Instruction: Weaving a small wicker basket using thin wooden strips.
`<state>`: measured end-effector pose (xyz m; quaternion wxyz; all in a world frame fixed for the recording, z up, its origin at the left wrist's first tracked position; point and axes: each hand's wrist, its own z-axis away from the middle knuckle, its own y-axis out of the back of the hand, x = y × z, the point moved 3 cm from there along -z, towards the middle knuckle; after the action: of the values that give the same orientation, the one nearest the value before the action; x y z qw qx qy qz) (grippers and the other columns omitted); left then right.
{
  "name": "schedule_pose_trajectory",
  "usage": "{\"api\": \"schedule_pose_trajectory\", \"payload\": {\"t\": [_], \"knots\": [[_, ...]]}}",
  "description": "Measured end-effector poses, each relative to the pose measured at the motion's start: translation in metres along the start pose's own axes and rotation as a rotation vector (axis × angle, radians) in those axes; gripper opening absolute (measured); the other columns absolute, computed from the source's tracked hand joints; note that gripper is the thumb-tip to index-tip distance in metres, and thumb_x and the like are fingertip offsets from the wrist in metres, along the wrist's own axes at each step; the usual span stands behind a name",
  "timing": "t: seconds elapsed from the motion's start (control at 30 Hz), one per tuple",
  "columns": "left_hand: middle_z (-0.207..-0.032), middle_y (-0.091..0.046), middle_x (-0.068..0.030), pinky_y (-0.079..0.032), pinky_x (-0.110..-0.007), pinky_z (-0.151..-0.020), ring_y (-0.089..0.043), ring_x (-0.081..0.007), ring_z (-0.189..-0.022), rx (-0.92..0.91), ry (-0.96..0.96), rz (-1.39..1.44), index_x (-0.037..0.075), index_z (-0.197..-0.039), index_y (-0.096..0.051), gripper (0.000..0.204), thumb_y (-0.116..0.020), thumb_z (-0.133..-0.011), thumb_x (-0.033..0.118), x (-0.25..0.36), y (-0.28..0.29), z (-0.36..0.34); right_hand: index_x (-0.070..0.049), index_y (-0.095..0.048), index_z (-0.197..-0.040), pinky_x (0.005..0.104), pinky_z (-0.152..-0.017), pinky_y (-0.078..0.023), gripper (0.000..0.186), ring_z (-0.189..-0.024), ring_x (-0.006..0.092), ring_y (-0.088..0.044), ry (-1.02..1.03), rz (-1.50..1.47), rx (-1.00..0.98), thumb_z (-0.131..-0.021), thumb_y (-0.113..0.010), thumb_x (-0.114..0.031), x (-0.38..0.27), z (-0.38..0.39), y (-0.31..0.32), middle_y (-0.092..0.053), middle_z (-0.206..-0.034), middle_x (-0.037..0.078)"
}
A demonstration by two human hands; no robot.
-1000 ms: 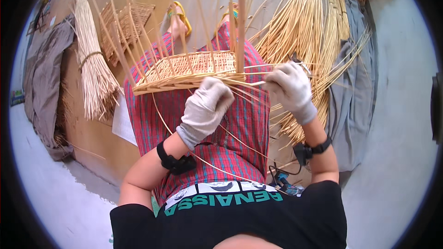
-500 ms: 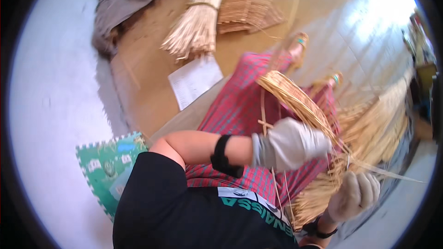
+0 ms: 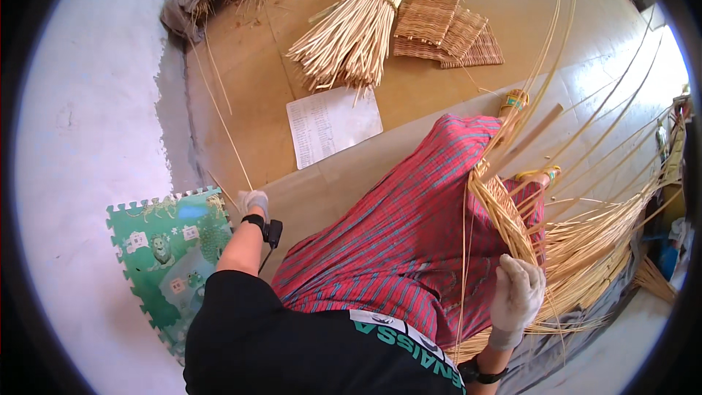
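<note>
Mat (image 3: 164, 285): left of left fingers (image 3: 254, 199)
Paper (image 3: 334, 128): beyond them, rightward
Bundle (image 3: 358, 29): farther beyond, just past paper
Basket (image 3: 502, 206): on lap (image 3: 409, 227), just beyond right fingers (image 3: 513, 269)
Reeds (image 3: 592, 249): right of those

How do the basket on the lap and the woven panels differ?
Long stakes stick out of the basket; the woven panels show none. The basket slants over the lap; the panels lie flat, overlapping, on the floor. The basket looks yellower, the panels browner. Both are woven.

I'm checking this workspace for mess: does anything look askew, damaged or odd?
The woven panels overlap crookedly beside the tied cane bundle, edges unaligned. The white wall has a ragged lower edge, grey showing beneath.
</note>
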<state>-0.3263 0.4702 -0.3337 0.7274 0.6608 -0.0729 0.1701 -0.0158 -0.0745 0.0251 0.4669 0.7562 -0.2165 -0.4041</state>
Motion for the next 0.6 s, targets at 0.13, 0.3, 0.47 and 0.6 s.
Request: {"api": "schedule_pose_trajectory", "payload": {"t": [0.13,0.3,0.47,0.6], "knots": [[-0.119,-0.073,-0.0173,-0.054,-0.044,-0.095,-0.069,-0.0335,-0.112,-0.252,-0.250,-0.167,0.016,-0.124,-0.071,0.034,-0.058,-0.098,0.034,0.023,-0.038,0.029,-0.011,-0.076,-0.102,0.0387,-0.084,-0.051,0.019,-0.089,0.0254,-0.067,-0.017,0.037,-0.042,-0.084,-0.079,-0.009,-0.003,-0.014,-0.007,-0.073,-0.098,0.004],[-0.117,-0.072,-0.0189,-0.052,-0.046,-0.097,-0.067,-0.0370,-0.112,-0.488,-0.750,0.222,0.015,-0.129,-0.069,0.036,-0.060,-0.097,0.031,0.235,-0.100,0.081,-0.012,-0.076,-0.103,0.0391,-0.083,-0.051,0.021,-0.089,0.0254,-0.068,-0.010,0.064,-0.127,-0.083,-0.080,-0.012,-0.006,-0.026,-0.017,-0.073,-0.095,0.003],[-0.122,-0.071,-0.0225,-0.051,-0.047,-0.096,-0.068,-0.0322,-0.114,-0.456,-0.371,0.267,0.004,-0.132,-0.063,0.043,-0.053,-0.102,0.034,0.332,-0.235,0.061,-0.013,-0.075,-0.104,0.0395,-0.083,-0.051,0.021,-0.087,0.0253,-0.068,-0.100,0.121,-0.195,-0.084,-0.080,-0.013,-0.008,-0.024,-0.021,-0.073,-0.095,0.003],[-0.108,-0.076,-0.0199,-0.056,-0.042,-0.084,-0.074,-0.0303,-0.106,-0.150,-0.369,-0.371,0.005,-0.108,-0.072,0.033,-0.059,-0.097,0.034,0.252,-0.162,-0.209,-0.013,-0.076,-0.104,0.0389,-0.082,-0.051,0.020,-0.086,0.0253,-0.068,0.069,-0.236,-0.136,-0.084,-0.079,-0.013,0.020,-0.013,-0.012,-0.073,-0.095,0.003]]}}
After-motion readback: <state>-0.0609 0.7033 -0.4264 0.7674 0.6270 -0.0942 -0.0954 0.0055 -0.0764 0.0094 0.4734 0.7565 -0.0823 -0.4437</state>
